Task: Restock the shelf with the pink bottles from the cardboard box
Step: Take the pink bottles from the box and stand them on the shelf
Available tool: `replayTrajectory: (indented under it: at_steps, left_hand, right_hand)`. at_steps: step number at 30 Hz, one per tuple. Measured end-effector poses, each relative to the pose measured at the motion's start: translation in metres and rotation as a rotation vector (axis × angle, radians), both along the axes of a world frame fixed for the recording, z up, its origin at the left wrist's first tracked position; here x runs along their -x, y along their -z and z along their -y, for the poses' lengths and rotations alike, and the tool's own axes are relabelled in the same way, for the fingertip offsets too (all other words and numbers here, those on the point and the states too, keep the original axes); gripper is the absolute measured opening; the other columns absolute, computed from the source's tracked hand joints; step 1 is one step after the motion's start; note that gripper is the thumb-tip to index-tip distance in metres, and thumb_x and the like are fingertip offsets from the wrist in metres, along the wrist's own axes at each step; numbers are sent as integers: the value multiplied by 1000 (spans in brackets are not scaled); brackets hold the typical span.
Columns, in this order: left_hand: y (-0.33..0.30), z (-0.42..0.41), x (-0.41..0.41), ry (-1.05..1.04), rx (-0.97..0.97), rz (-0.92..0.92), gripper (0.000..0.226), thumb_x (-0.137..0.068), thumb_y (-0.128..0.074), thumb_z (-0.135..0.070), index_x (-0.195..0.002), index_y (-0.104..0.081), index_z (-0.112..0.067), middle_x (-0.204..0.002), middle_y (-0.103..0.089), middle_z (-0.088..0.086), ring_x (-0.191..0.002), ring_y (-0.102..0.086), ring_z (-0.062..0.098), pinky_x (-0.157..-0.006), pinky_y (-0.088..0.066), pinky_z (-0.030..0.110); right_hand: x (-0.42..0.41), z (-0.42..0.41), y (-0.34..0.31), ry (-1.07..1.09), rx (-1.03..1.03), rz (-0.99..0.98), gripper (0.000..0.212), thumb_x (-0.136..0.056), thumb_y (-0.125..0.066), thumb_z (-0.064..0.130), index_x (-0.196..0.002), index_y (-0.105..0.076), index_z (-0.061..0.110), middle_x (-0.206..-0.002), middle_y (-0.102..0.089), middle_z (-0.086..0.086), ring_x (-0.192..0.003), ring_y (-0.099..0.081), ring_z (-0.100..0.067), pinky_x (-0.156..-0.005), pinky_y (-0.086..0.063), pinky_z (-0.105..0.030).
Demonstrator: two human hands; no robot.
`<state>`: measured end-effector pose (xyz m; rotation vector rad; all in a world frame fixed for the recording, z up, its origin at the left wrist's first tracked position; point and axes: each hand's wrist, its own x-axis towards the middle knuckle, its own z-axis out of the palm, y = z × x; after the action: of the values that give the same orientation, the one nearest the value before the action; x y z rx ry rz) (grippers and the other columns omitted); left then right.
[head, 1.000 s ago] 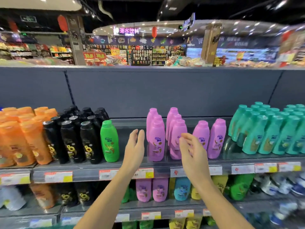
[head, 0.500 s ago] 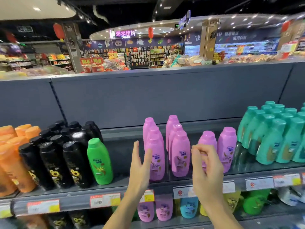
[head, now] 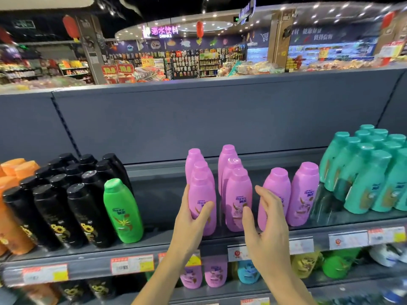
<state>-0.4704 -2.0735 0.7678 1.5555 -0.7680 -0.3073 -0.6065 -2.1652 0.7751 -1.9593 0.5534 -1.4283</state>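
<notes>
Step looks like facing-up pink bottles (head: 239,194) already on the shelf (head: 154,238). Left hand (head: 190,223) wraps the front-left bottle (head: 202,201), thumb across its label. Right hand (head: 267,225) spread, holding nothing, just in front of the third column. Cardboard box not in view; next likely a trip back for more stock. Lower shelf holds more pink.

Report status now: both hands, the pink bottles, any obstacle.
Left hand holds front pink bottle. Right hand open, empty. Green bottle stands apart, left. No obstacle.
</notes>
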Motion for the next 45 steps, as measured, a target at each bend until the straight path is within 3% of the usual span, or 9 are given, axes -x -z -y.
replayTrajectory:
  at_steps: [4, 9, 14, 17, 23, 29, 32, 39, 45]
  left_hand:
    - [-5, -5, -2, 33, -50, 17, 53, -90, -63, -31, -131, -35, -50, -117, -63, -13, -100, -62, -6, -75, -48, 7]
    - [-1, -25, -13, 44, -161, 71, 96, -74, -75, -53, -151, -22, -33, -144, -48, -14, -128, -50, 3, -104, -47, 31]
    - [5, -32, -13, 17, -183, 131, 73, -82, -77, -19, -144, -39, -29, -135, -56, -15, -125, -51, -2, -91, -52, 18]
    - [7, -29, -8, 20, -194, 134, 56, -86, -72, -14, -131, -49, -36, -119, -66, -16, -111, -57, -9, -92, -52, 17]
    - [9, -25, -3, -26, -167, 134, 48, -87, -70, -13, -119, -49, -42, -111, -66, -20, -99, -54, -22, -75, -46, 2]
    - [18, -21, -5, -111, -177, 123, 49, -83, -76, -21, -126, -53, -27, -116, -64, -15, -100, -55, -19, -89, -55, 23]
    - [18, -18, -5, -128, -170, 131, 49, -82, -77, -23, -123, -51, -28, -115, -62, -15, -103, -56, -12, -87, -54, 21]
    - [13, -26, -13, -74, -187, 229, 74, -77, -79, -35, -138, -38, -30, -131, -48, -22, -118, -45, -12, -95, -47, 21]
    - [15, -17, -10, -53, -176, 161, 64, -82, -75, -16, -132, -42, -38, -123, -60, -17, -114, -54, -9, -97, -54, 35]
  right_hand:
    - [1, -9, -1, -36, -55, -64, 52, -90, -60, 17, -139, -42, 15, -139, -44, 13, -131, -37, 7, -101, -30, -4]
    - [7, -12, 4, -44, -13, -140, 55, -91, -60, 18, -141, -39, 17, -142, -44, 10, -134, -38, -1, -105, -32, -9]
    - [14, -15, 7, -47, -10, -156, 54, -91, -59, 22, -142, -38, 19, -142, -43, 11, -135, -39, -4, -108, -37, -21]
    - [19, -19, 13, -14, 19, -148, 50, -92, -58, 24, -139, -42, 18, -138, -46, 11, -132, -44, -8, -106, -44, -38]
    - [24, -24, 23, -31, 16, -229, 47, -93, -55, 28, -138, -42, 22, -136, -47, 12, -131, -44, -8, -106, -44, -39]
    - [25, -23, 19, -30, 30, -277, 51, -90, -57, 24, -139, -40, 20, -136, -47, 9, -131, -42, -6, -106, -43, -39]
    - [25, -23, 13, -38, 57, -274, 53, -90, -59, 21, -140, -39, 20, -138, -46, 8, -133, -40, -6, -107, -42, -37]
    - [23, -18, 7, -4, 161, -371, 59, -90, -58, 27, -143, -35, 16, -145, -40, 5, -139, -27, 0, -109, -17, -4]
    - [21, -16, 13, 36, 227, -427, 58, -89, -60, 28, -141, -38, 13, -146, -41, 1, -139, -33, -9, -110, -31, -21]
